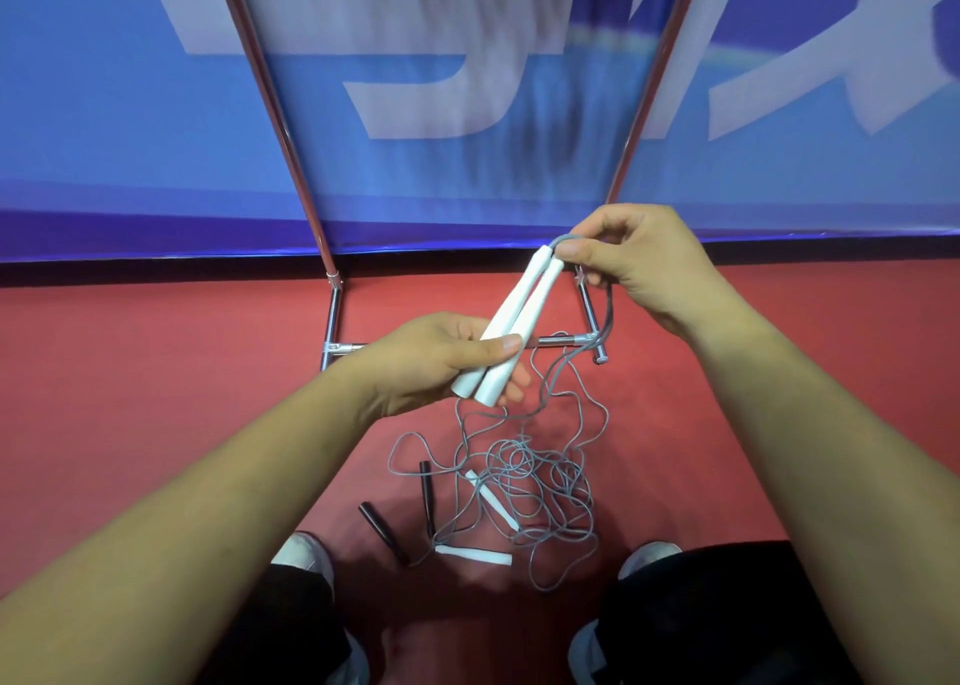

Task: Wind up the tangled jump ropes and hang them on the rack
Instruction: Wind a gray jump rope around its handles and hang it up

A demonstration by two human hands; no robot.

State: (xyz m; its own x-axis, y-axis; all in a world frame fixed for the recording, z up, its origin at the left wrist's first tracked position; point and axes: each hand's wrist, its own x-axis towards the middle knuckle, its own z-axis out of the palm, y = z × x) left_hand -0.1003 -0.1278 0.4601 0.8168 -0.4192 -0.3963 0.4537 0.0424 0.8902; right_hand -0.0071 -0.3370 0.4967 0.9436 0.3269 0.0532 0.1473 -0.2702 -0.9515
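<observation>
Left hand grips paired white plastic handles, likely as winding core; right hand pinches thin grey cord at their tips.

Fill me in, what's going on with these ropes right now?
A person's left hand holds two white handles side by side, while the right hand pinches the gray cord at their top ends. The cord trails down into a tangled pile on the red floor, where two more white handles and two black handles lie. The metal rack stands just beyond.
</observation>
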